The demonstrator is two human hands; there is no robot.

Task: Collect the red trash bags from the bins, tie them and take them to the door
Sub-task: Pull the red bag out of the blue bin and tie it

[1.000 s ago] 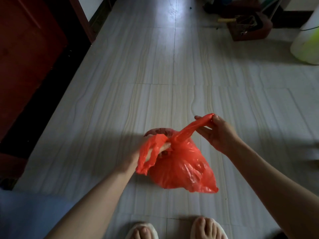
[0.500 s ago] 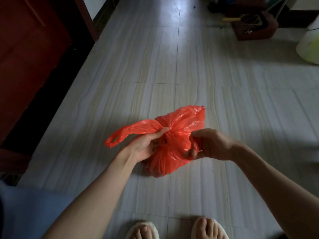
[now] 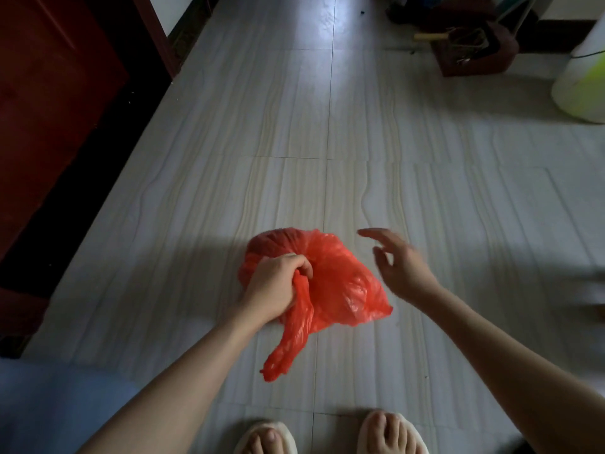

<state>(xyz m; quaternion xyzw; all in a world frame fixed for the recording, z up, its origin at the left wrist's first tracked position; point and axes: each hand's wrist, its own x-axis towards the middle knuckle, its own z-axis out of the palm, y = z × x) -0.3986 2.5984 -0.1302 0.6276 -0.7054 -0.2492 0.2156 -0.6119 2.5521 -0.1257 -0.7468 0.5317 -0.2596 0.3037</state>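
A filled red trash bag [image 3: 340, 283] is held above the pale tiled floor in front of me. My left hand [image 3: 278, 286] grips its gathered neck, fingers curled round the plastic. One loose handle strip hangs down from that fist toward my feet. My right hand [image 3: 397, 265] hovers just right of the bag with fingers spread, touching nothing. The bag's contents are hidden by the plastic.
A dark red wooden door [image 3: 49, 109] and its frame run along the left. A dark red box of clutter [image 3: 471, 50] stands at the back right, a white and green container [image 3: 586, 90] at the right edge. My feet in pale slippers [image 3: 330, 435] are at the bottom.
My right hand has let go of the bag and moved off to the right, fingers spread. My left hand has closed round the neck, and the handle strip now hangs down.
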